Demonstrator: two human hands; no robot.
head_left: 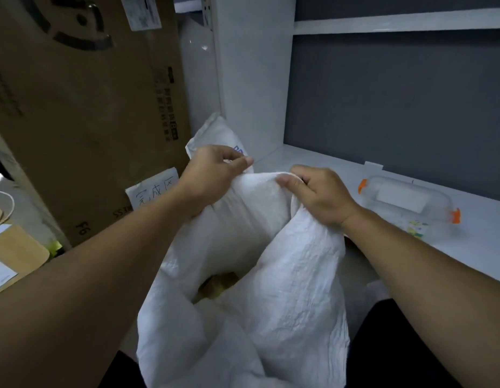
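Observation:
A large white crinkled cloth [271, 275] hangs down in front of me, bunched and folded, reaching to the bottom of the view. My left hand [212, 175] grips its upper edge on the left, thumb and fingers pinched on the fabric. My right hand [319, 197] grips the same upper edge on the right, fingers curled round it. The two hands are close together at the top of the cloth. A yellowish thing [218, 284] shows through a gap between the folds; I cannot tell what it is.
A big brown cardboard box [83, 107] stands at the left with a handwritten paper label [153, 191]. A white bag [215, 135] leans behind my left hand. On the white desk [473, 236] lies a clear plastic container [408, 200] with orange clips. A grey partition rises behind.

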